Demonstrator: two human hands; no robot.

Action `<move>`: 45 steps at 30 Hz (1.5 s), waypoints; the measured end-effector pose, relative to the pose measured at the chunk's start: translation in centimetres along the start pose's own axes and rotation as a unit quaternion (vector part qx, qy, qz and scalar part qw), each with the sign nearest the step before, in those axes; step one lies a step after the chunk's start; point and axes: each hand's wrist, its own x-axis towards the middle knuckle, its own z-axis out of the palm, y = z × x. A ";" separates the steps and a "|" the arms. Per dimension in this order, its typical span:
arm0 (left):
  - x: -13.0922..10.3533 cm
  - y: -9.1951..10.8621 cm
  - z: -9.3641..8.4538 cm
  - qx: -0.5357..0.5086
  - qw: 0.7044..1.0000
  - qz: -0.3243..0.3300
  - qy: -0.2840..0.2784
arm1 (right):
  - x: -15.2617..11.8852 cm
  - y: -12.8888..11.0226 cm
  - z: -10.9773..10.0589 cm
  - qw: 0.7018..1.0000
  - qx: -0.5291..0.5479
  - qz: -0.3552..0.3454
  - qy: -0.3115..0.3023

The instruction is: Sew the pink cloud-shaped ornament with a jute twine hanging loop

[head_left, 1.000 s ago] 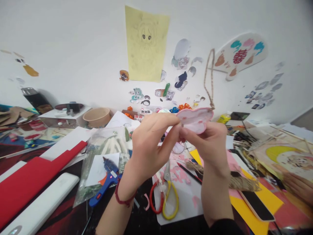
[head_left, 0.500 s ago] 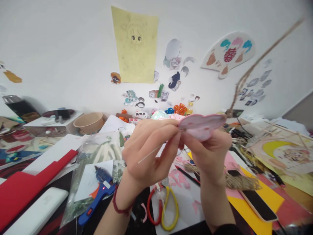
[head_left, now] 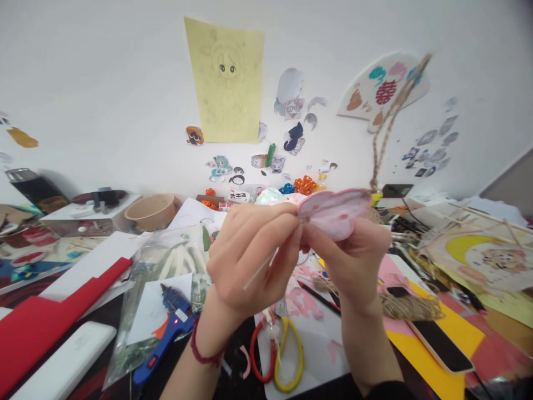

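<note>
Before me at chest height, my right hand pinches a pale pink flower-shaped piece with scalloped edges and small reddish marks. A loop of brown twine rises from its far end. My left hand is closed at the piece's near edge, thumb and fingertips pressed together. From its fingers a thin white strand sticks out, blurred; its kind I cannot make out. The fingertips of both hands nearly touch, and what lies between them is hidden.
Below the hands lie red-and-yellow-handled scissors and pink scraps. A blue glue gun with a lit red light rests on the left, near a white power bank. To the right are a twine bundle and a phone.
The pink piece has shifted slightly left and tilted to show more of its face. Its twine has swung left and now shows as a loop. The white strand has moved slightly.
</note>
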 end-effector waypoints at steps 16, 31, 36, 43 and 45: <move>0.3 0.5 0.1 0.103 0.992 0.067 -0.004 | 0.5 -0.4 -0.4 0.982 -0.129 -0.135 0.028; -0.2 -0.2 1.2 0.080 0.996 0.038 0.019 | 0.6 0.1 -0.4 0.967 -0.172 -0.188 0.026; -0.8 -0.3 1.8 0.093 0.994 0.048 0.044 | 0.4 0.2 -0.3 0.965 -0.177 -0.192 0.038; -1.4 -0.3 2.1 0.135 0.988 0.060 0.045 | 0.3 0.4 -0.1 0.961 -0.190 -0.196 0.048; -1.5 -0.3 2.2 0.145 0.986 0.066 0.050 | 0.2 0.5 0.0 0.961 -0.189 -0.198 0.048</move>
